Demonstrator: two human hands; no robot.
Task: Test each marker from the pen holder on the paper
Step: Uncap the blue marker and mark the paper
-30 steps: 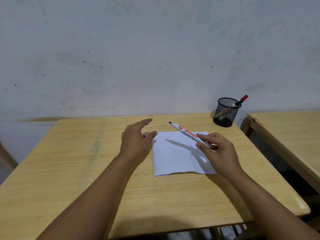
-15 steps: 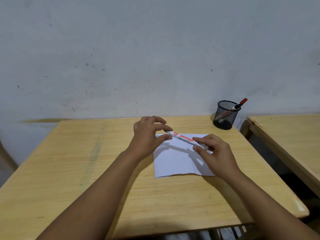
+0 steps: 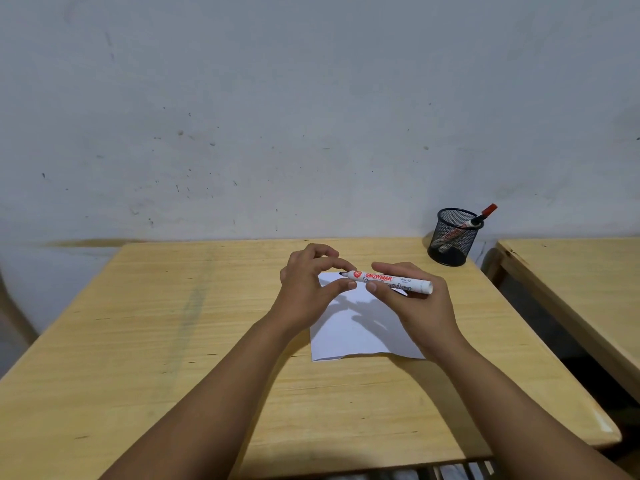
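My right hand (image 3: 420, 306) holds a white marker (image 3: 391, 281) with a red label level above the white paper (image 3: 356, 329). The marker's dark tip points left and is bare. My left hand (image 3: 306, 285) pinches thumb and forefinger around that tip end; anything inside the fingers is hidden. The paper lies flat on the wooden table (image 3: 173, 341), partly under both hands. At the table's far right corner stands the black mesh pen holder (image 3: 450, 249), and a red-capped marker (image 3: 481, 218) leans out of it.
A second wooden table (image 3: 575, 271) stands to the right, across a narrow gap. A grey wall runs right behind both tables. The near table edge is below my forearms.
My left hand came in from the left and closed its fingers on the marker's tip end. My right hand lifted the marker and turned it more level.
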